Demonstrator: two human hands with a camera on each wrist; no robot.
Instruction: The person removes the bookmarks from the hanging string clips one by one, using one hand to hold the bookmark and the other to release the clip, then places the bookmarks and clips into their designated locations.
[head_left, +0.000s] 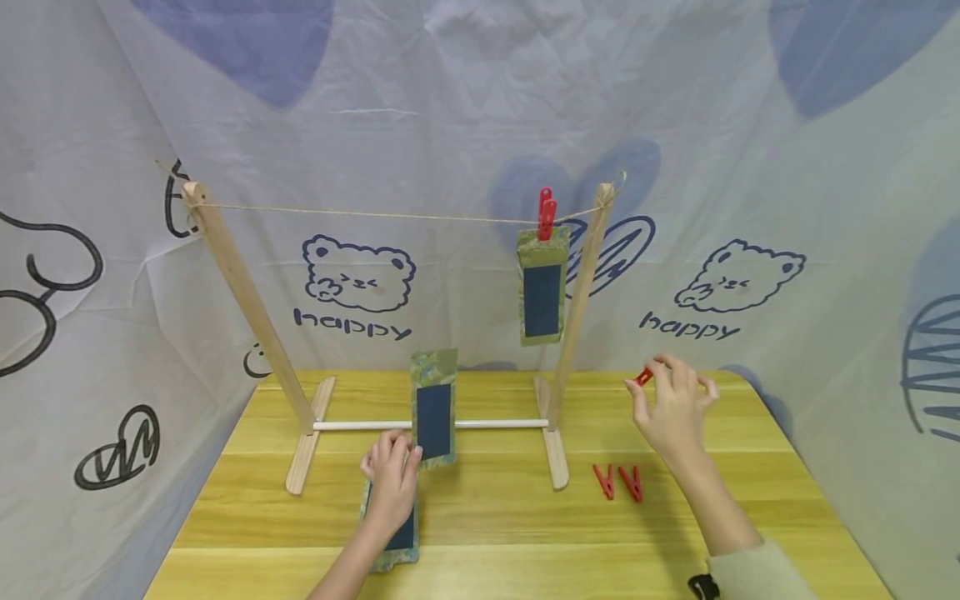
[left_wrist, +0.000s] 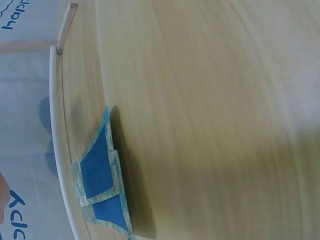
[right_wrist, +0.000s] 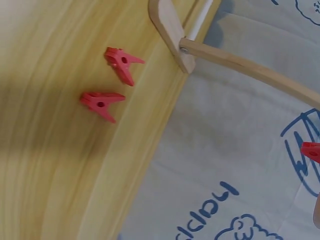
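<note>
In the head view my left hand [head_left: 392, 477] has curled fingers, the thumb at the lower left edge of a small dark-blue cloth [head_left: 433, 421] with a patterned border. This cloth stands raised in front of the white rod. A second such cloth [head_left: 403, 540] lies on the table, partly under my hand. Overlapping cloths [left_wrist: 97, 170] show in the left wrist view. My right hand [head_left: 675, 408] pinches a red clothespin [head_left: 643, 376] above the table. Two more red clothespins [head_left: 604, 481] lie below it. A third cloth [head_left: 542, 296] hangs from the string by red clothespins [head_left: 547, 218].
The wooden rack [head_left: 251, 308] has two posts, feet and a white rod [head_left: 495, 423] joining them low down. A thin string [head_left: 360, 214] runs between the post tops. The yellow wood-grain table [head_left: 510, 533] meets a printed white curtain [head_left: 450, 308] behind and at both sides.
</note>
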